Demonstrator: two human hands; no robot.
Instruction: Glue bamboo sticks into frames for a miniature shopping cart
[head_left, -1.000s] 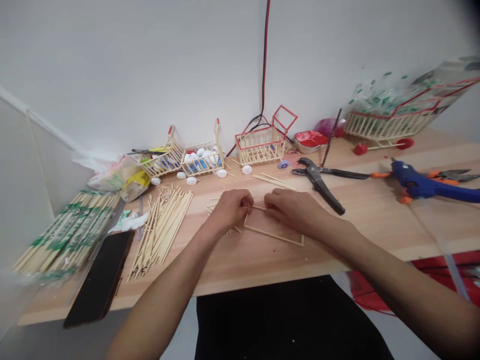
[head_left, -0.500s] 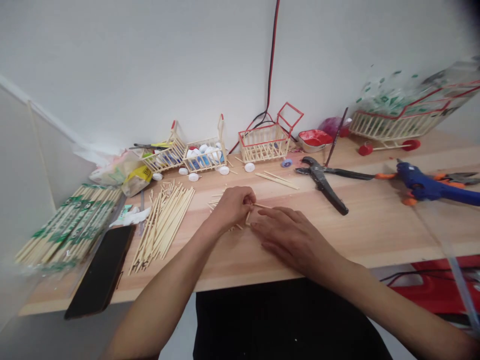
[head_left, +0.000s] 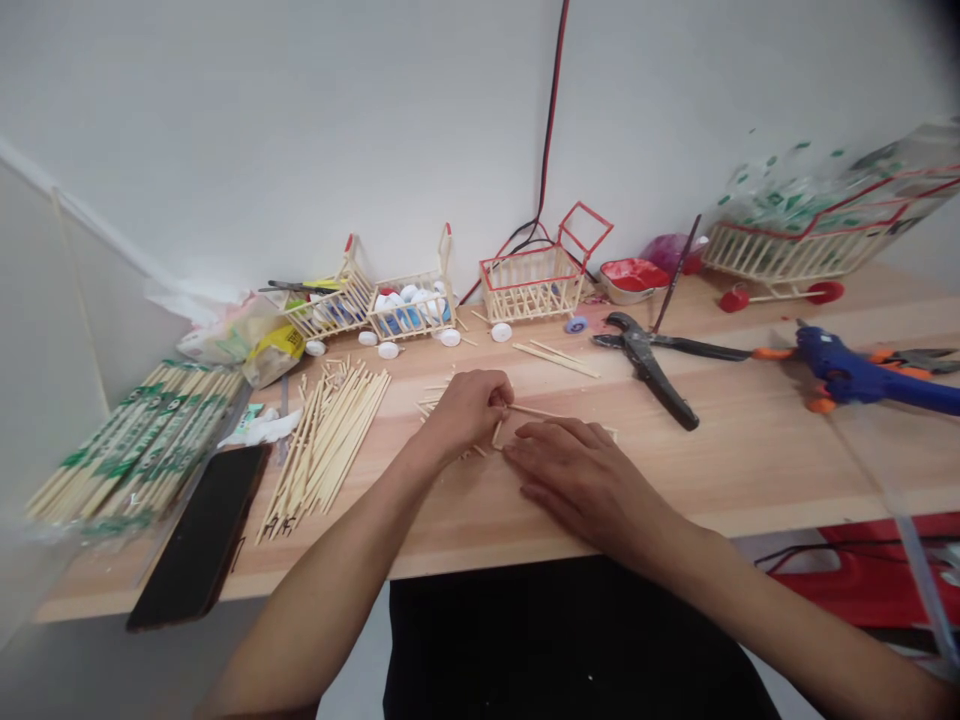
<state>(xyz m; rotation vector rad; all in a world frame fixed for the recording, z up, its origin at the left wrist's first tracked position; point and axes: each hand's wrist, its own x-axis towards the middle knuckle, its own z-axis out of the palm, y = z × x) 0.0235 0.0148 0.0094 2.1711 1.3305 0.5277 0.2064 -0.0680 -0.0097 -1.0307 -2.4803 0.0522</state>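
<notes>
My left hand (head_left: 472, 408) is closed in a pinch at the corner where thin wooden sticks meet on the table. One long stick (head_left: 536, 411) runs from the pinch to the right; a short stick (head_left: 497, 433) points toward me. My right hand (head_left: 574, 462) lies flat with fingers stretched out, its fingertips beside the short stick's near end. Part of the stick arrangement is hidden under the right hand, and a stick end (head_left: 613, 434) shows past its knuckles. Short cut sticks (head_left: 429, 402) lie just left of my left hand.
Loose sticks (head_left: 337, 440), packaged chopsticks (head_left: 142, 440) and a phone (head_left: 199, 535) lie left. Small stick carts (head_left: 409, 312) line the wall, near a red paint dish (head_left: 634, 278). Black cutting pliers (head_left: 649, 370) and a blue glue gun (head_left: 844, 365) lie right, before a larger cart (head_left: 780, 250).
My right hand has shifted very slightly, uncovering more of the long stick and a stick end behind the knuckles. My left hand keeps its pinch. The camera view has shifted a little.
</notes>
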